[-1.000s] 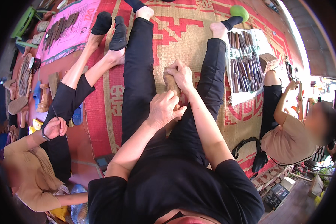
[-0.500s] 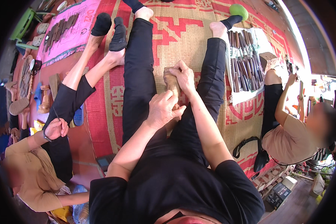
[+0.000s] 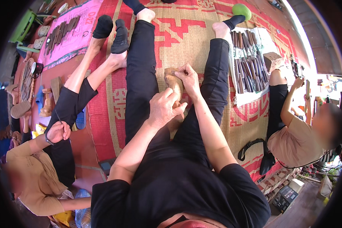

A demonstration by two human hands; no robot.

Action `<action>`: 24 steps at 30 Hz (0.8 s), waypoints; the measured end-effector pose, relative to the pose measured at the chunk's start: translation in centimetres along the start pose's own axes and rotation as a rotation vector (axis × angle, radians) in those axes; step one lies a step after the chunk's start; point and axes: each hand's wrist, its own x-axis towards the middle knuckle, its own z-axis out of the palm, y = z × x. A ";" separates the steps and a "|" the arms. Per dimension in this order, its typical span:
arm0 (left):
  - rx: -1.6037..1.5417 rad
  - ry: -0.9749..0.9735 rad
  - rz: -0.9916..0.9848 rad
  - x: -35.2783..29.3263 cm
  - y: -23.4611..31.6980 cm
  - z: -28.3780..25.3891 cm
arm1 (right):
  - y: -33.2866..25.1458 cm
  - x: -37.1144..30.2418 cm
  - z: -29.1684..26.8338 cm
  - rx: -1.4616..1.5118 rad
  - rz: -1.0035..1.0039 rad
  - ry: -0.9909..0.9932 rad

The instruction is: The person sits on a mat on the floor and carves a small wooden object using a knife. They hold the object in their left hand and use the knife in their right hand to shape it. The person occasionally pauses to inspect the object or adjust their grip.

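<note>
A brown wood carving (image 3: 173, 81) stands out between my thighs, its lower end hidden by my left hand. That left hand (image 3: 164, 109) is closed, knuckles up, against the near part of the carving. A thin brown end shows beside its thumb, but I cannot make out what it belongs to. Bent at the wrist, my right hand (image 3: 189, 80) grips the right side of the carving near its far end, thumb and fingers pressed together. Any small tool between the two hands is too hidden to tell.
A patterned red and straw mat (image 3: 186, 41) lies under my legs. To the right, rows of chisels (image 3: 250, 70) rest on a white cloth beside a wood block (image 3: 271, 59). More chisels (image 3: 62, 34) lie on a pink sheet. A green ball-like thing (image 3: 241, 11) touches my right foot. Co-workers sit on both sides.
The carving has tilted and turned slightly between my hands. My left hand has shifted a little up and left; my right hand has moved slightly to the right and down.
</note>
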 end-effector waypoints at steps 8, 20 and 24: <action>-0.023 0.028 -0.084 0.0 -0.8 -0.1 | -3.2 0.8 0.9 -0.412 -0.045 -0.053; -0.095 0.023 -0.116 -0.3 -1.4 -0.6 | -1.6 -0.1 -0.1 0.041 0.014 -0.008; -0.114 0.046 -0.128 -0.3 -1.3 -0.3 | -0.2 0.0 0.2 0.190 0.085 -0.072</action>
